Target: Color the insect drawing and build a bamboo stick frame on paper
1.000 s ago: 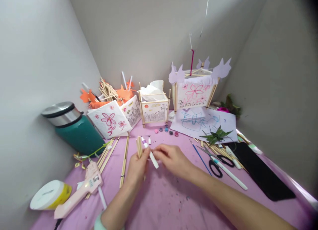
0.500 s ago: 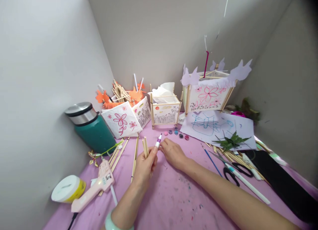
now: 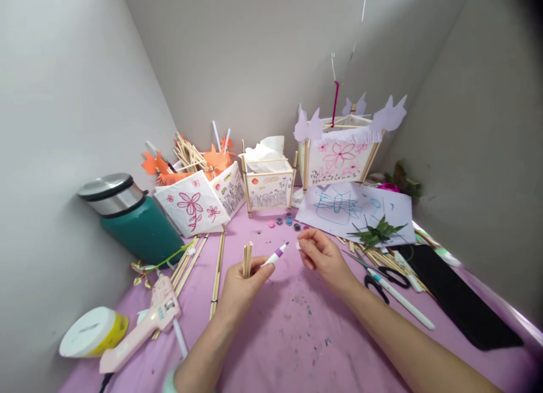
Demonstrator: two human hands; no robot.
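Observation:
My left hand (image 3: 245, 284) is closed around a short bundle of wooden sticks (image 3: 247, 260) standing upright in the fist. The same hand pinches a white marker with a purple band (image 3: 275, 254) between thumb and finger, its dark tip pointing up and to the right. Just right of that tip, my right hand (image 3: 324, 258) is closed in a pinch on a small white piece (image 3: 298, 245); its kind is too small to make out. Small paint pots (image 3: 279, 221) stand behind the hands on the pink-purple tablecloth (image 3: 280, 336).
On the left are a teal bottle (image 3: 136, 223), a pink glue gun (image 3: 148, 322) and a round tub (image 3: 91, 331). Paper lanterns on stick frames (image 3: 271, 194) line the back. To the right lie scissors (image 3: 375, 271), a white pen (image 3: 407, 305), green leaves (image 3: 376, 233) and a black phone-like slab (image 3: 458, 297).
My right hand has moved away from the marker with the small white piece, leaving a gap between the hands. The marker has tilted more to the right. The view has shifted slightly.

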